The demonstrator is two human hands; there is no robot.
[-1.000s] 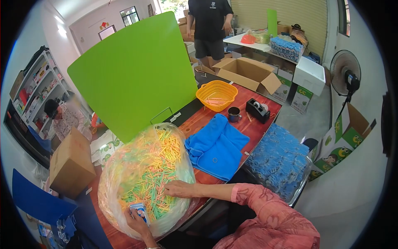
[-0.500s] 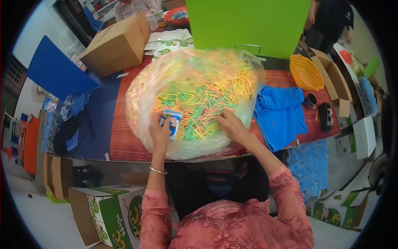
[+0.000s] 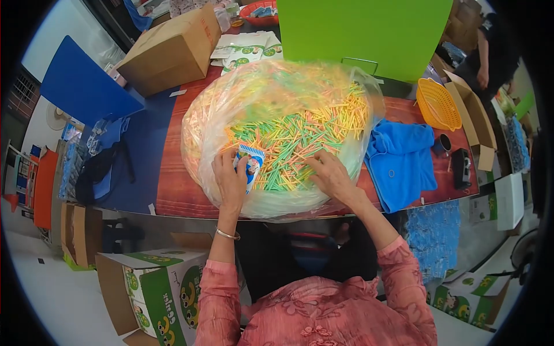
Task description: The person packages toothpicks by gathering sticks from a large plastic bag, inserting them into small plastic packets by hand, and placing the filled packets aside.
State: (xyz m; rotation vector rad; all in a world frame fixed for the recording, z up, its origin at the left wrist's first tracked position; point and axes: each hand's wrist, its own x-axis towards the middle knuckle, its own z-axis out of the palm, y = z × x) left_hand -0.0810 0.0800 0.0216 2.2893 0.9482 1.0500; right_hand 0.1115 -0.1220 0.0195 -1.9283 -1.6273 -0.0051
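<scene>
A large clear plastic bag point(image 3: 201, 124) lies open on the table, full of thin sticks point(image 3: 288, 144) in green, yellow and orange. My left hand point(image 3: 229, 177) is at the bag's near left side, thumb and fingers closed on a small blue and white printed packet point(image 3: 253, 162). The packet leans above the sticks, its lower end partly behind my thumb. My right hand point(image 3: 332, 176) is over the sticks to the right, fingers bent and fingertips touching them. Its thumb and index finger look apart, and nothing shows between them.
Right of the bag lies a folded blue cloth point(image 3: 401, 164), with a dark cup point(image 3: 442, 145) and a yellow basket point(image 3: 438, 104) beyond. A green panel point(image 3: 363, 34) stands behind the bag. A cardboard box point(image 3: 167, 55) sits at back left. Another person point(image 3: 490, 55) stands at far right.
The view has shifted slightly. My left hand still holds the packet, now tilted more. The fingers of my right hand have gone from pinched to more spread over the sticks.
</scene>
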